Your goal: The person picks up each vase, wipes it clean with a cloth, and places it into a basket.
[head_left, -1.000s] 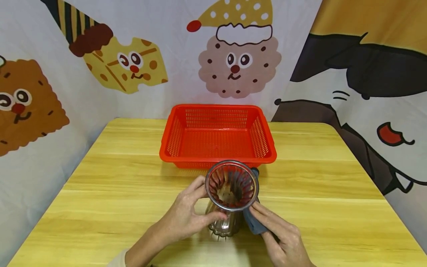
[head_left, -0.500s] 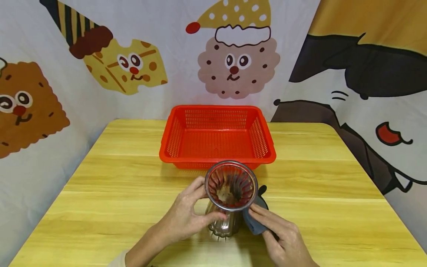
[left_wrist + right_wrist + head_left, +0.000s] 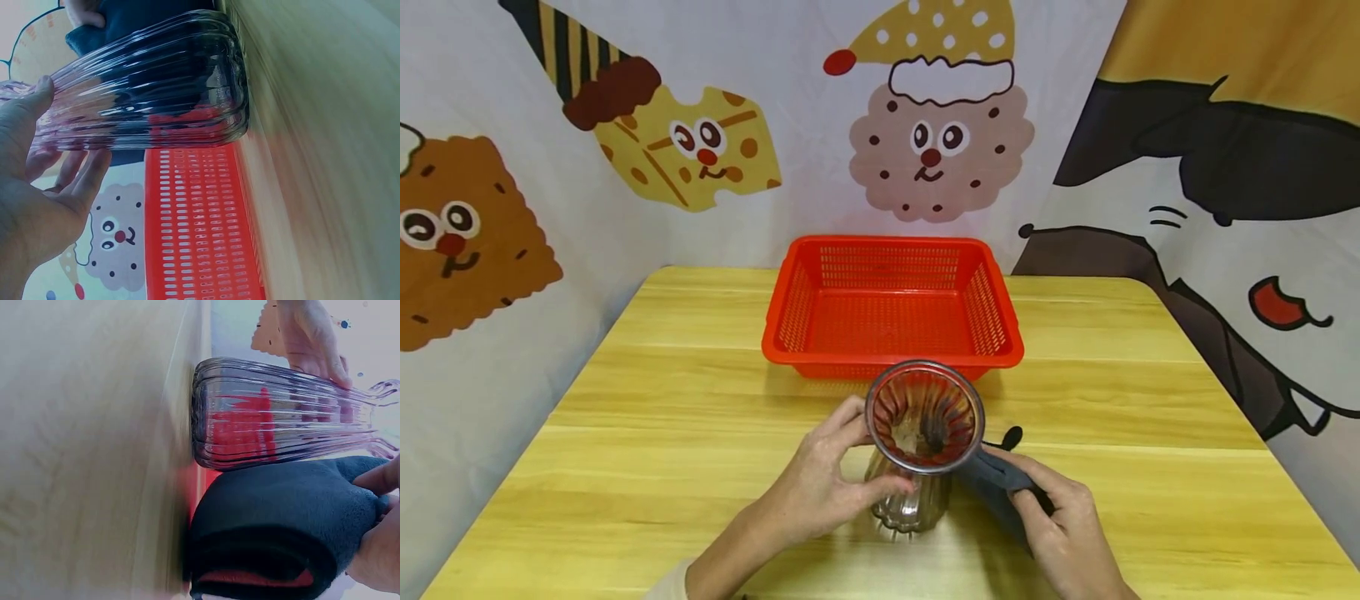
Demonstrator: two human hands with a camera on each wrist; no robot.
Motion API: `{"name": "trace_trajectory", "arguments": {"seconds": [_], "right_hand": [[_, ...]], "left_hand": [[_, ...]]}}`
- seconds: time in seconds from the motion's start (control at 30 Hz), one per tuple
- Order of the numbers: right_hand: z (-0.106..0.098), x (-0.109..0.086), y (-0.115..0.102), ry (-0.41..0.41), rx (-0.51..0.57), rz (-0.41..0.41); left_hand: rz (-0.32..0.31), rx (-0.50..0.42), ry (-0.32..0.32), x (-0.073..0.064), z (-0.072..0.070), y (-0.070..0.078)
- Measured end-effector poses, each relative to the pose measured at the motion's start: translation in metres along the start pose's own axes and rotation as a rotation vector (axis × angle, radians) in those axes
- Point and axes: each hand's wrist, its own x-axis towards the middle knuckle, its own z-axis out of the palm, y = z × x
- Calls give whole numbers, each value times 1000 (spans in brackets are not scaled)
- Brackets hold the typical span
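A clear ribbed glass vase (image 3: 917,507) with a flared mouth stands upright on the table, in front of the red basket. My left hand (image 3: 820,483) holds it from the left just below the rim, thumb on the near side and fingers behind. To the right of the vase, my right hand (image 3: 1071,529) pinches a dark blue-grey cloth (image 3: 1000,492) between thumb and fingers. In the right wrist view the cloth (image 3: 281,500) hangs in a loose fold down to the table, close beside the vase (image 3: 262,419). Its far end is partly hidden by the vase in the head view.
A red perforated plastic basket (image 3: 887,321) with nothing in it sits behind the vase. The wood-grain table (image 3: 700,400) extends to both sides. A printed cartoon curtain (image 3: 805,142) hangs behind and along the sides.
My right hand has shifted a little to the right, and the cloth's far dark end has come down and rightward. The left hand and vase look almost unmoved.
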Motion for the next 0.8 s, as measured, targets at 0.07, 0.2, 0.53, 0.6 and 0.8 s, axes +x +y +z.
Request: {"name": "trace_trajectory", "arguments": {"seconds": [0.07, 0.2, 0.53, 0.6, 0.8], "right_hand": [[-2, 0, 0, 13, -1, 50], [-8, 0, 2, 57, -36, 126], [-29, 9, -2, 239, 329, 243], [-24, 7, -7, 298, 502, 222], [0, 1, -22, 368, 750, 2]], "left_hand": [[-16, -4, -1, 0, 0, 1], [-19, 8, 4, -1, 1, 2], [-95, 95, 23, -3, 2, 6], [-125, 67, 2, -3, 0, 7], [-174, -8, -103, -2, -4, 7]]}}
